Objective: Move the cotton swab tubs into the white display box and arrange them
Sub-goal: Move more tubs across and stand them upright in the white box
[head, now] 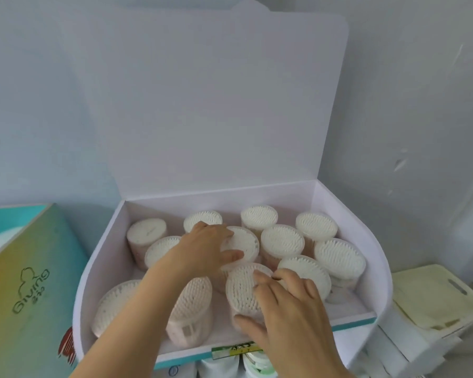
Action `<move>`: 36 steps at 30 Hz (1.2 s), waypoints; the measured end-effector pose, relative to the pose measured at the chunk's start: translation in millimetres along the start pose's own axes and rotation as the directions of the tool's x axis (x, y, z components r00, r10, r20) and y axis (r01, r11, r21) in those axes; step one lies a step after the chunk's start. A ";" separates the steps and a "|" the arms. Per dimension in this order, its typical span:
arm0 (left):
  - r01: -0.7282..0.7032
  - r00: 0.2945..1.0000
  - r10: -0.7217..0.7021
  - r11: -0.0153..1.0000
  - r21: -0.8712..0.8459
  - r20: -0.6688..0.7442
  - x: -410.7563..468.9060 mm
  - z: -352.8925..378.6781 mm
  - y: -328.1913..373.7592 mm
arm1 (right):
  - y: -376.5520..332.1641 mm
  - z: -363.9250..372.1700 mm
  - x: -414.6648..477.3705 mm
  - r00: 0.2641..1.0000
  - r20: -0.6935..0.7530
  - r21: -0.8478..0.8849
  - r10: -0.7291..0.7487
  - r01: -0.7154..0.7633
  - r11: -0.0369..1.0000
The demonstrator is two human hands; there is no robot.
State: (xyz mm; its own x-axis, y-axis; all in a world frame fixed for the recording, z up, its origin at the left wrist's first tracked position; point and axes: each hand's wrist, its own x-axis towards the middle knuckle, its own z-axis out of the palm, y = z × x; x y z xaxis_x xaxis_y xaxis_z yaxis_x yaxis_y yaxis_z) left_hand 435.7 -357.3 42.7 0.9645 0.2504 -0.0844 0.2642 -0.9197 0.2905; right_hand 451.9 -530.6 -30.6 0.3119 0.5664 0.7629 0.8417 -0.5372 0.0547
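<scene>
Head view, single moment.

White display box [377,257]: open, lid [202,105] upright against pale wall [421,105].

Cotton swab tubs [281,242]: twelve counted, all inside the box, standing on end with white swab tips facing up. Roughly three rows of four. Right-side tubs packed touching one another. Left-side tubs looser, with bare box floor between them. Two front-left tubs leaning slightly toward the near wall.

Left hand [202,246]: forearm crossing over the front-left tubs, hand at the middle row. Gripping centre tub [246,241], fingers curled over its far-left rim, thumb laid across its top.

Right hand [290,309]: gripping front tub [241,290], just in front of the centre tub. Fingers spread and bent over its top and right edge, thumb hooked against its near side. Contact between fingertips and the neighbouring tub on the right: cannot tell.

Both gripped tubs inside the box, close together near its middle. Lifted or resting on the box floor: cannot tell.

Outside the box:
- colour-graded carton [25,268] printed "Giving", just beside the left wall
- stack of cream bags [434,296] with cut-out handles, near the right side
- green-and-white containers [230,364], partly visible below the front edge, kind unclear
</scene>
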 end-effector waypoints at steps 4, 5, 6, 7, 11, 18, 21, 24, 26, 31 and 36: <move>0.083 0.997 -0.083 0.996 0.032 -0.003 -1.9 5.9 6.2 | 18.2 1.8 -0.5 0.995 0.064 0.046 -0.080 0.077 0.996; 0.112 0.994 -0.111 0.993 0.030 -0.010 -0.8 7.3 9.4 | 20.7 2.5 -1.3 0.993 0.075 0.064 -0.090 0.085 0.994; 0.142 0.990 -0.142 0.990 0.013 -0.013 1.2 8.0 13.4 | 22.8 3.4 -2.4 0.991 0.084 0.080 -0.101 0.094 0.992; 0.174 0.985 -0.174 0.985 -0.005 -0.009 3.8 7.9 18.0 | 24.4 4.4 -3.8 0.989 0.091 0.097 -0.113 0.104 0.990; 0.251 0.966 -0.253 0.967 0.042 0.049 18.5 3.9 39.8 | 28.0 7.3 -7.8 0.985 0.084 0.146 -0.152 0.139 0.980; 0.278 0.950 -0.282 0.959 -0.051 -0.132 29.0 12.9 51.4 | 29.5 6.6 -9.9 0.987 0.103 0.200 -0.120 0.098 0.975; 0.265 0.900 -0.322 0.939 -0.219 -0.294 23.3 3.1 51.3 | 26.7 8.5 -8.9 0.983 0.163 0.179 -0.089 0.059 0.982; 0.169 0.841 -0.307 0.931 -0.322 -0.446 9.7 -26.5 52.6 | 23.2 7.8 -7.5 0.977 0.205 0.137 -0.058 0.030 0.990; 0.113 0.796 -0.293 0.931 -0.347 -0.529 -4.4 -49.8 52.4 | 21.1 7.3 -6.6 0.976 0.215 0.119 -0.039 0.013 0.993; 0.049 0.718 -0.307 0.917 -0.395 -0.625 -38.7 -83.9 44.8 | 16.4 9.4 6.9 0.968 0.249 0.077 -0.008 -0.012 0.997; 0.073 0.671 -0.352 0.908 -0.414 -0.653 -65.0 -90.4 32.0 | 22.9 -5.3 19.0 0.972 0.232 0.289 -0.021 -0.049 0.956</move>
State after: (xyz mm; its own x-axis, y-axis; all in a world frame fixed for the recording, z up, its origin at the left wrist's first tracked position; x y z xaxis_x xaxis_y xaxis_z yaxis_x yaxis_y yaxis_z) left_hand 381.9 -375.6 143.6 0.5574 0.6888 0.4636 0.3121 -0.6913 0.6517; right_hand 474.8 -535.4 -11.4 0.3884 0.7068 0.5912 0.9169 -0.3608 -0.1710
